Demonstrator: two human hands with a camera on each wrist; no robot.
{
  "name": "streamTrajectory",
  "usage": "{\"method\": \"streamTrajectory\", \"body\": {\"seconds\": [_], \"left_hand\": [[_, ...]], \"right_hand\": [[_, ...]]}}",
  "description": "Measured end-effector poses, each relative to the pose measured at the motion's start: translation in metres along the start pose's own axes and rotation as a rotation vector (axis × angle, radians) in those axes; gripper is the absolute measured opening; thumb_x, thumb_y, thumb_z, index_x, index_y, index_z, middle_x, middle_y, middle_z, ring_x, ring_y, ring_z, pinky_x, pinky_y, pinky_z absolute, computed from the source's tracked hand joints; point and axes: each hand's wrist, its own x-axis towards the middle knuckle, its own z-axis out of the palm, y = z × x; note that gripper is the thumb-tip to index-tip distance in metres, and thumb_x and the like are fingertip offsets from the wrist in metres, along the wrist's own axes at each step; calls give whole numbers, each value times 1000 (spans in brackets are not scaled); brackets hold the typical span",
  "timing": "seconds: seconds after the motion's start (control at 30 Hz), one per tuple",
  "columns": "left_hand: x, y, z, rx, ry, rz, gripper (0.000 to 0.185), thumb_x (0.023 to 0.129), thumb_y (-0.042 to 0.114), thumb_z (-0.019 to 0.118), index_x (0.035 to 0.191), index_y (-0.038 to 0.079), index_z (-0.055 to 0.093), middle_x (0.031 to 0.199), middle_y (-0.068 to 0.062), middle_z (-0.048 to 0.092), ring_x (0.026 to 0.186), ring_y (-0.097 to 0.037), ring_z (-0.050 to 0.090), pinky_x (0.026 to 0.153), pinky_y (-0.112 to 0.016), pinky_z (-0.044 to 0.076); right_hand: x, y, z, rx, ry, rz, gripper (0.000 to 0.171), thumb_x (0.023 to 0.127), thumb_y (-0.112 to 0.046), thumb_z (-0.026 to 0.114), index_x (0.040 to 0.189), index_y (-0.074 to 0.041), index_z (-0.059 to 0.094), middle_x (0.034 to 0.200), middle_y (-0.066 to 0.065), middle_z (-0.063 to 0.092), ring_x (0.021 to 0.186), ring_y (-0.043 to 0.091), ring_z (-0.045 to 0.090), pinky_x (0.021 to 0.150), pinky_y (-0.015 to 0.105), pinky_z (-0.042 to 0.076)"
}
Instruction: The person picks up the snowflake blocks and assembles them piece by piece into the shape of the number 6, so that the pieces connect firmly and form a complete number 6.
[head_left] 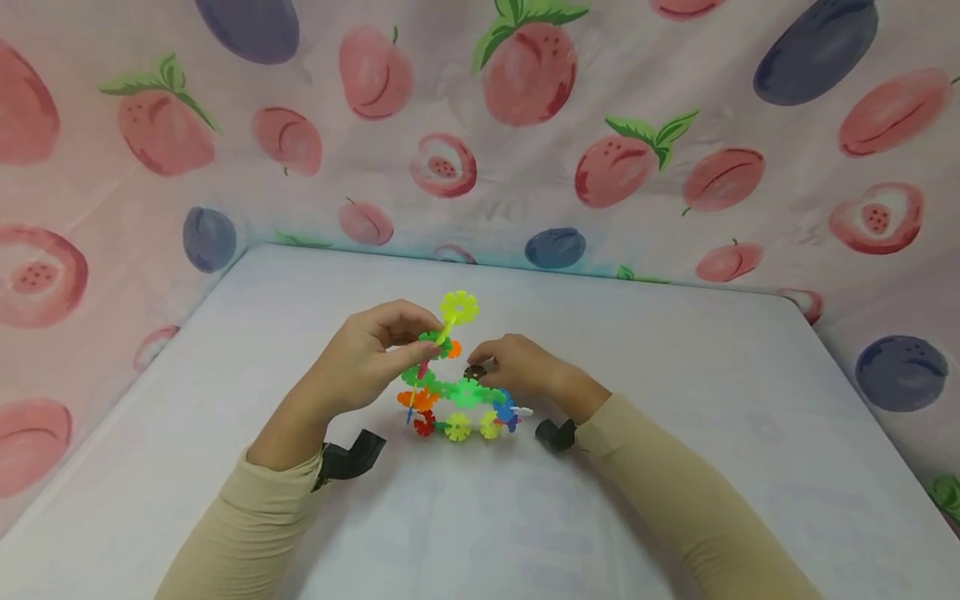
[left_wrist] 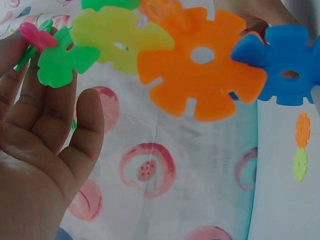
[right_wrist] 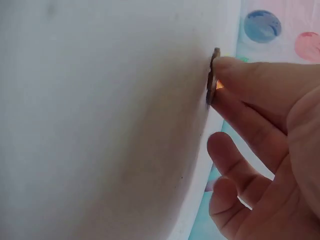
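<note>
My left hand [head_left: 363, 358] pinches the upper part of a structure of interlocking flower-shaped plastic discs [head_left: 467, 392], by a green disc with a yellow disc [head_left: 465, 308] rising above it. In the left wrist view, a green disc [left_wrist: 62, 57] with a pink piece sits at the fingers, and yellow, orange [left_wrist: 215, 95] and blue [left_wrist: 285, 42] discs run off to the right. Between thumb and index finger, my right hand [head_left: 517, 367] pinches a brown disc [head_left: 474, 372] beside the structure. Seen from the right wrist, that brown disc [right_wrist: 212, 77] is edge-on, the other fingers loosely bent.
The structure's lower row has red [head_left: 424, 423], yellow [head_left: 457, 427] and blue discs over the white tabletop [head_left: 480, 517]. A fruit-printed cloth [head_left: 517, 167] hangs behind and at the sides. Black camera mounts [head_left: 348, 457] jut from both wrists near the structure.
</note>
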Motion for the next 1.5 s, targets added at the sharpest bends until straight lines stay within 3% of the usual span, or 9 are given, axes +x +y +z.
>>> {"method": "streamTrajectory", "body": {"seconds": [0.2, 0.47, 0.8, 0.93, 1.1, 1.27, 1.5], "left_hand": [[0, 0, 0, 26, 7, 20, 17, 93, 4, 70, 110, 3, 67, 100, -6, 70, 87, -20, 68, 74, -32, 55], [0, 1, 0, 25, 2, 11, 15, 94, 5, 68, 109, 3, 67, 97, -5, 70, 79, -20, 65, 72, -34, 54], [0, 2, 0, 6, -8, -14, 16, 96, 6, 67, 111, 2, 66, 93, -5, 71, 80, -19, 66, 76, -32, 54], [0, 1, 0, 10, -11, -10, 16, 96, 5, 67, 111, 2, 66, 92, -5, 71, 79, -19, 66, 75, -32, 54], [0, 1, 1, 22, -1, -4, 15, 95, 5, 68, 110, 3, 67, 95, -5, 71, 83, -19, 67, 75, -32, 54], [-1, 1, 2, 20, 14, 9, 17, 93, 5, 70, 110, 3, 67, 99, -5, 69, 89, -20, 68, 73, -32, 55], [0, 0, 2, 34, 14, -14, 18, 93, 4, 70, 110, 4, 68, 102, -5, 69, 89, -20, 67, 74, -32, 55]], "right_hand": [[-1, -3, 1, -20, 13, 23, 21, 92, -10, 72, 113, -9, 72, 105, -2, 72, 105, 21, 60, 94, 35, 50], [-3, -1, 3, 21, -56, 86, 29, 96, -2, 64, 125, -6, 68, 113, 0, 65, 107, 19, 60, 99, 35, 48], [-5, 0, 2, -32, -100, 130, 20, 96, -6, 65, 115, -8, 69, 105, 1, 60, 100, 18, 57, 98, 35, 48], [-7, 2, 1, -33, -87, 148, 23, 91, 1, 65, 113, -8, 68, 105, 1, 60, 99, 19, 56, 97, 36, 49], [-10, 6, -1, -30, -62, 166, 20, 88, -7, 71, 106, -13, 64, 99, -1, 60, 94, 19, 55, 90, 35, 50], [-16, 11, -2, -17, -50, 137, 20, 90, -17, 74, 105, -17, 61, 96, -1, 63, 90, 18, 57, 85, 34, 51], [-27, 18, -8, 52, 35, 86, 16, 91, -10, 69, 107, -14, 67, 91, -2, 62, 86, 18, 56, 80, 34, 50]]}}
